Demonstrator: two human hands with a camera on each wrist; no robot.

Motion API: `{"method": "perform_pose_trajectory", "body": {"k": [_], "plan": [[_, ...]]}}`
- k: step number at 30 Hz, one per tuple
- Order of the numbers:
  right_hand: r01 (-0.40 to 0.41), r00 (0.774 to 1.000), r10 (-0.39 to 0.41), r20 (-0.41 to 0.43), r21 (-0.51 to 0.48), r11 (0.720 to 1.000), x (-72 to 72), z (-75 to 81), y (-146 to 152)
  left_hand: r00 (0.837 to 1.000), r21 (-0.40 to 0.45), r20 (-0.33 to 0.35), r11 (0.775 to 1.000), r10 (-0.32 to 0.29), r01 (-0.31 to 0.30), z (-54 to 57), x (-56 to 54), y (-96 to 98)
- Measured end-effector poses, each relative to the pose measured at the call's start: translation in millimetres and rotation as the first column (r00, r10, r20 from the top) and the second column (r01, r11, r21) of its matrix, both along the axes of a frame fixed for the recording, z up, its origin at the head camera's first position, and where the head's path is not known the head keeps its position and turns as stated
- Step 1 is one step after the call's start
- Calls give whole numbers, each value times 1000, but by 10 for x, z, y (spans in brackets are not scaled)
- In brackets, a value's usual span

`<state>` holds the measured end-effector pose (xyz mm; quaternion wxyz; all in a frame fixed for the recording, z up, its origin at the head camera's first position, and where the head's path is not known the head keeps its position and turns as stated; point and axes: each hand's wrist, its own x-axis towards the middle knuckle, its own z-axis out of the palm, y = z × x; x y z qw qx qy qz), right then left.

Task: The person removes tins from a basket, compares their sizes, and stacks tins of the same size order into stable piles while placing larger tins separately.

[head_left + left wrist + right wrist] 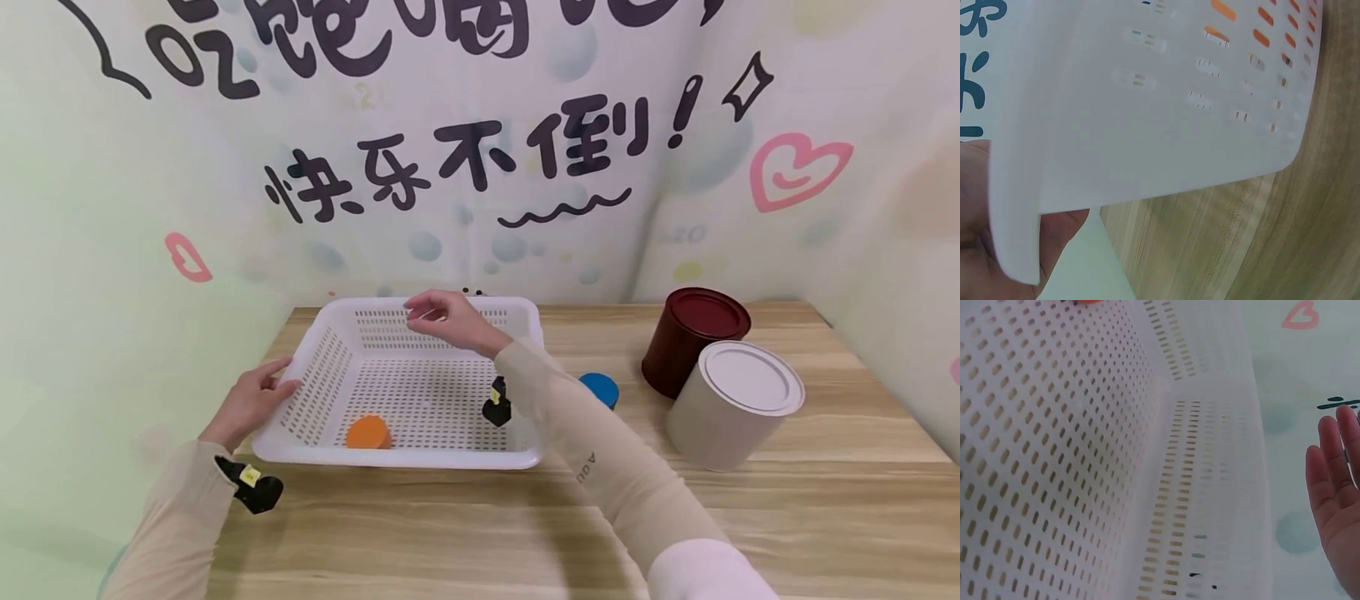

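A white perforated plastic basket (420, 456) stands on the wooden table. My left hand (251, 403) grips its left rim, and in the left wrist view part of that hand (1063, 234) shows behind the rim's lip. Over the far part of the basket hovers my right hand (448, 318), its fingers loosely bent with nothing between them. The right wrist view has this hand (1341, 506) beside the basket's wall (1210, 506), fingers extended. An orange round-topped piece (368, 432) lies inside at the near left, its lower part hidden by the front rim.
Right of the basket, a blue round-topped piece (600, 387) is partly covered by my right sleeve. Farther right stand a dark red lidded can (693, 337) and a white lidded can (731, 408). A printed cloth (465, 242) hangs behind the table (420, 533).
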<state>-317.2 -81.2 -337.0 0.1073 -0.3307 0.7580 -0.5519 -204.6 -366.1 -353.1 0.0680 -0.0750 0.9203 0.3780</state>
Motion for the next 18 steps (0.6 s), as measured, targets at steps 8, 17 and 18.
{"method": "perform_pose_trajectory", "body": {"k": [8,17,18], "plan": [[-133,991,132,16,126,983,49,-317,-265,1000,4,5,1000,6,-6,-8,13,-7],[-352,934,355,46,298,888,216,-443,-487,1000,8,8,1000,12,-13,-4,0,-1],[-368,928,369,61,317,874,233,-462,-507,1000,9,9,1000,13,-13,-3,0,-1]]}}
